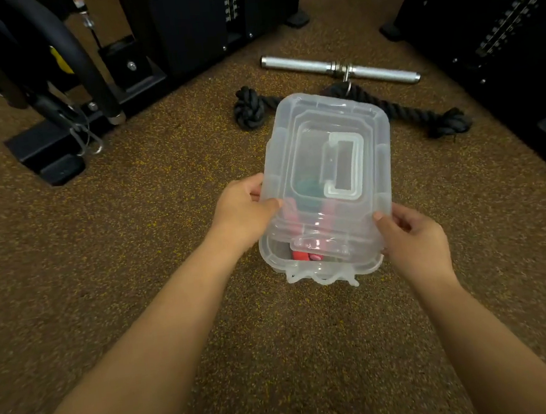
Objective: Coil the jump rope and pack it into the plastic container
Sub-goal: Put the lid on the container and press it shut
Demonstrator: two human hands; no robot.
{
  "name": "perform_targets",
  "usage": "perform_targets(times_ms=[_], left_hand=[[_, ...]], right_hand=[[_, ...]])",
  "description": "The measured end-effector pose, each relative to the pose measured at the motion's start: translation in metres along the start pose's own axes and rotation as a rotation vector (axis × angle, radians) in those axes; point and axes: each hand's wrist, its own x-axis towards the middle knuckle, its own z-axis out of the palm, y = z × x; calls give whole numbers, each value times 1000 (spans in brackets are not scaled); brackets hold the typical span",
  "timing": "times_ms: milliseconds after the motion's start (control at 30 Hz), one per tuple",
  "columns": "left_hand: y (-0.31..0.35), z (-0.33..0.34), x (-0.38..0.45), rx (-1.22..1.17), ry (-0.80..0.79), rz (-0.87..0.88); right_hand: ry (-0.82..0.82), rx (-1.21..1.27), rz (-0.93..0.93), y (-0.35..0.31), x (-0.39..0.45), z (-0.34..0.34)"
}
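A clear plastic lid (326, 156) with a moulded handle is held over the clear plastic container (271, 256) on the floor, tilted and shifted away from me. The container's near rim shows beneath it. My left hand (245, 212) grips the lid's left edge, and my right hand (413, 237) grips its near right corner. Inside the container, the jump rope's red handles (305, 255) show at the near end, with a green shape blurred through the lid. The rope's cord cannot be made out.
The speckled brown gym floor (167, 216) surrounds the container. A thick black knotted rope (250, 108) and a silver bar handle (338, 67) lie just behind it. Black weight machines stand at the back left (57, 93) and right (498, 38).
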Motion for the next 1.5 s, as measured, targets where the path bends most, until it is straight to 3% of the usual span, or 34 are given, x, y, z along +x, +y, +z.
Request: perform_targets(times_ms=[200, 467, 667, 900, 1000, 1100, 1300, 1500], left_hand=[[-7, 9, -2, 5, -52, -134], [-3, 11, -9, -101, -73, -163], [0, 13, -12, -134, -60, -169], [4, 12, -14, -143, -52, -168], [4, 10, -16, -137, -49, -169], [3, 10, -18, -147, -46, -178], [2, 12, -17, -159, -59, -189], [3, 12, -19, -155, -54, -190]], right_hand=[[4, 7, 32, 12, 5, -5], [-20, 134, 86, 25, -3, -6], [172, 323, 209, 45, -44, -5], [25, 349, 292, 60, -86, 32], [72, 614, 541, 54, -80, 41], [-25, 786, 759, 50, -71, 46], [-168, 898, 798, 52, -67, 47], [-140, 817, 839, 70, -67, 50]])
